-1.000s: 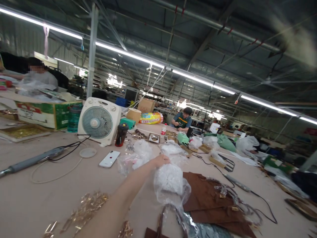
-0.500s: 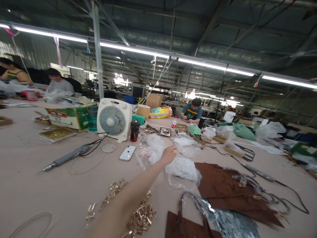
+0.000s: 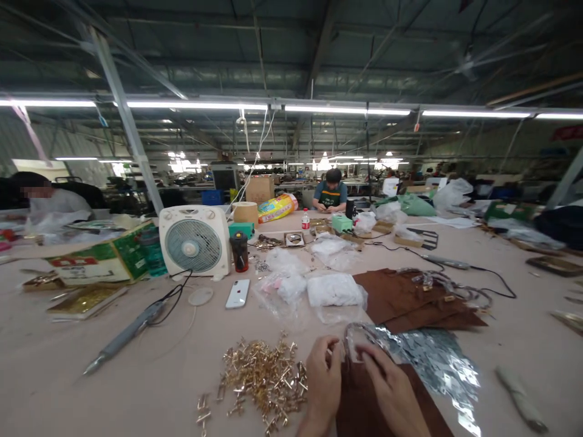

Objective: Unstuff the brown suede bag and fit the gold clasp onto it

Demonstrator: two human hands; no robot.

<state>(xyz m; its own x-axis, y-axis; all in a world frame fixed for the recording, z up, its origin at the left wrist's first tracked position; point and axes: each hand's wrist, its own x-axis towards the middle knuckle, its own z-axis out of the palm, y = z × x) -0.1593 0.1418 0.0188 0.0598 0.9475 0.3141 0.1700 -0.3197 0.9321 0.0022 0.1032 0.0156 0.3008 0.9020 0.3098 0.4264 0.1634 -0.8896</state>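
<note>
Both my hands are low in the view, over a brown bag panel (image 3: 364, 408) with a curved, plastic-wrapped handle (image 3: 353, 331). My left hand (image 3: 324, 379) is at the panel's left edge beside the handle, its fingers curled together; what lies in them is hidden. My right hand (image 3: 392, 383) is above the panel, thumb and fingers pinched near the handle's base. Anything between those fingertips is too small to make out. Left of my hands spreads a pile of gold-coloured metal fittings (image 3: 262, 376). Flat silvery pieces (image 3: 437, 358) lie to the right of the panel.
Stacked brown panels (image 3: 387, 297) and white plastic bags (image 3: 334, 290) lie beyond my hands. A phone (image 3: 237, 294), a box fan (image 3: 195, 240), a dark tumbler (image 3: 239, 252) and a corded grey tool (image 3: 122, 338) stand or lie left. A co-worker (image 3: 330, 193) sits across the table.
The arm stretched toward the plastic bags has drawn back. Both hands are now together at the near brown panel. The view has turned right and levelled.
</note>
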